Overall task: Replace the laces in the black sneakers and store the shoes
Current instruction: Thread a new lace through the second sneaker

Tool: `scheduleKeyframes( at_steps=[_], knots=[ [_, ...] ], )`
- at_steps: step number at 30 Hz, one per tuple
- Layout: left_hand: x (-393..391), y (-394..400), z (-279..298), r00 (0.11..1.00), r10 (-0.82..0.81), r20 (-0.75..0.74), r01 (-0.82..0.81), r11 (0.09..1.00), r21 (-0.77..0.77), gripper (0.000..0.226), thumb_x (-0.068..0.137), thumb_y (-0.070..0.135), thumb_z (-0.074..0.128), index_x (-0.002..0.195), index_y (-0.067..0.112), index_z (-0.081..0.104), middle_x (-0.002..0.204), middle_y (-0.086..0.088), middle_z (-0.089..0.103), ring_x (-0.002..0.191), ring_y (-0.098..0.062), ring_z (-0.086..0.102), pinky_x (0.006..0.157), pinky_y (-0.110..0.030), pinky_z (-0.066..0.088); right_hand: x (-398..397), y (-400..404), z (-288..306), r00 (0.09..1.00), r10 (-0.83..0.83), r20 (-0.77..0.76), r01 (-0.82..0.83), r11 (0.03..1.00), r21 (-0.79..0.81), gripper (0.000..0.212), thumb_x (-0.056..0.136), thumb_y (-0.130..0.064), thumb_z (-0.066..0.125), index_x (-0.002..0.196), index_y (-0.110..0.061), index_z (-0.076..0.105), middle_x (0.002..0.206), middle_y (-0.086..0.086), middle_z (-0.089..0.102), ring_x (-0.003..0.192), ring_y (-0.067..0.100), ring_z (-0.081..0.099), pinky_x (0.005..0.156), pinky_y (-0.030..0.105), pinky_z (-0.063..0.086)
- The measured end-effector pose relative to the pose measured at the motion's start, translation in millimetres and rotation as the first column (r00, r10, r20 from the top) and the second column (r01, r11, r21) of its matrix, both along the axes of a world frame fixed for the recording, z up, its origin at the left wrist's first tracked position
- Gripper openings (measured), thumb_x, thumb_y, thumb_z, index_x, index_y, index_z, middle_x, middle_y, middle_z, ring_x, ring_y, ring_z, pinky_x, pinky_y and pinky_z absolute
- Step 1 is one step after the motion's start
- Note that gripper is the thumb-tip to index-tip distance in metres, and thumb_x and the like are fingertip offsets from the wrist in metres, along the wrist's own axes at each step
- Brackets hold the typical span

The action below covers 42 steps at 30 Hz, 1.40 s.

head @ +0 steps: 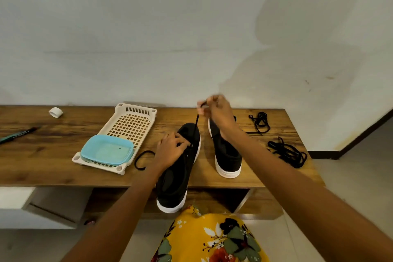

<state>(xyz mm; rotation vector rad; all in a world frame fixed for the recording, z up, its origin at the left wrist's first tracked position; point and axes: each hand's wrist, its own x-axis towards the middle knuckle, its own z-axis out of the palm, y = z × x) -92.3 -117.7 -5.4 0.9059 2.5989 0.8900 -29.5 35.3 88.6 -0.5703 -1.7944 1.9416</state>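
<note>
Two black sneakers with white soles stand on the wooden table. The left sneaker overhangs the front edge with its heel toward me. My left hand rests on its eyelet area, fingers curled onto the upper. A black lace runs taut from there up to my right hand, which pinches its end above the shoes. The same lace loops on the table left of the shoe. The right sneaker stands beside it, partly behind my right forearm.
A cream plastic basket holds a light blue tub at the left. Two loose piles of black laces lie at the right. A white tape roll and a dark pen sit far left. A wall is close behind.
</note>
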Motion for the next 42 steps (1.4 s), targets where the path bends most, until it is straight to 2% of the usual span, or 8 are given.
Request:
scheduleKeyframes(
  at_steps=[5, 9, 12, 15, 18, 25, 31, 42],
  knots=[
    [5.6, 10.3, 25.9, 0.998, 0.008, -0.065, -0.008, 1.000, -0.008, 0.022, 0.086, 0.040, 0.062, 0.093, 0.021, 0.072, 0.099, 0.007, 0.055, 0.103, -0.015, 0.052, 0.098, -0.043, 0.038, -3.1, 16.6, 72.9, 0.972, 0.011, -0.234, -0.021, 0.999, -0.040, 0.012, 0.100, -0.017, 0.045, 0.094, -0.007, 0.044, 0.088, 0.008, 0.065, 0.071, 0.016, 0.067, 0.071, 0.025, 0.058],
    [6.5, 20.3, 77.0, 0.985, 0.167, 0.036, -0.170, 0.963, 0.210, 0.026, 0.089, 0.036, 0.060, 0.091, 0.014, 0.073, 0.072, -0.002, 0.061, 0.070, -0.016, 0.057, 0.064, -0.027, 0.039, 14.1, 23.5, 39.6, 0.997, -0.035, 0.072, 0.009, 0.944, 0.328, 0.007, 0.095, -0.020, 0.055, 0.092, -0.013, 0.057, 0.085, 0.005, 0.065, 0.079, 0.024, 0.065, 0.082, 0.044, 0.056],
    [-0.3, 28.9, 121.1, 0.985, 0.154, 0.073, -0.170, 0.898, 0.406, 0.021, 0.088, 0.029, 0.062, 0.080, 0.013, 0.072, 0.074, -0.008, 0.069, 0.075, -0.023, 0.064, 0.068, -0.031, 0.045, 31.8, 2.4, 5.1, 0.912, 0.057, 0.406, -0.230, 0.891, 0.392, 0.020, 0.095, -0.014, 0.055, 0.113, -0.008, 0.063, 0.088, 0.003, 0.063, 0.080, 0.017, 0.063, 0.075, 0.031, 0.058],
    [0.7, 37.4, 155.3, 0.993, 0.051, 0.105, -0.097, 0.864, 0.495, 0.013, 0.089, 0.018, 0.061, 0.082, 0.014, 0.071, 0.075, 0.001, 0.067, 0.074, -0.017, 0.062, 0.075, -0.031, 0.050, 35.0, -32.5, 1.5, 0.921, 0.155, 0.359, -0.262, 0.925, 0.273, 0.020, 0.094, -0.011, 0.056, 0.111, -0.002, 0.064, 0.077, 0.002, 0.060, 0.065, 0.010, 0.058, 0.056, 0.012, 0.052],
    [0.5, 35.4, 161.1, 0.994, 0.031, 0.109, -0.083, 0.854, 0.513, 0.013, 0.089, 0.018, 0.061, 0.082, 0.012, 0.071, 0.077, -0.001, 0.069, 0.075, -0.019, 0.063, 0.073, -0.032, 0.051, 22.6, -44.3, 23.9, 0.967, 0.104, 0.234, -0.158, 0.961, 0.226, 0.013, 0.093, -0.013, 0.059, 0.087, -0.003, 0.065, 0.068, 0.004, 0.058, 0.062, 0.015, 0.057, 0.065, 0.022, 0.056],
    [3.3, -3.9, 108.1, 0.954, 0.221, 0.201, -0.281, 0.892, 0.355, 0.021, 0.092, 0.017, 0.057, 0.106, 0.007, 0.068, 0.100, -0.007, 0.068, 0.095, -0.018, 0.060, 0.088, -0.032, 0.045, 19.6, -15.2, 54.5, 0.986, -0.007, 0.165, -0.048, 0.943, 0.329, 0.017, 0.090, -0.018, 0.064, 0.098, -0.004, 0.070, 0.073, -0.001, 0.064, 0.063, 0.012, 0.063, 0.075, 0.026, 0.056],
    [10.0, -29.8, 52.3, 0.935, 0.220, 0.278, -0.244, 0.968, 0.054, 0.030, 0.088, -0.006, 0.047, 0.110, 0.002, 0.066, 0.109, -0.011, 0.066, 0.096, -0.016, 0.058, 0.083, -0.023, 0.039, 28.0, 1.3, -13.0, 0.938, -0.111, 0.328, 0.029, 0.969, 0.246, 0.011, 0.094, -0.017, 0.058, 0.083, -0.016, 0.059, 0.074, 0.003, 0.061, 0.070, 0.021, 0.060, 0.080, 0.046, 0.057],
    [4.5, -44.3, 7.7, 0.983, -0.024, 0.182, 0.011, 0.997, 0.075, 0.013, 0.090, 0.011, 0.058, 0.095, 0.016, 0.069, 0.094, 0.005, 0.064, 0.092, -0.010, 0.059, 0.081, -0.021, 0.044, 60.0, -55.3, -98.0, 0.914, -0.018, 0.406, -0.153, 0.911, 0.384, 0.009, 0.092, -0.018, 0.060, 0.098, -0.021, 0.053, 0.077, -0.004, 0.057, 0.070, 0.009, 0.058, 0.068, 0.029, 0.053]
  ],
)
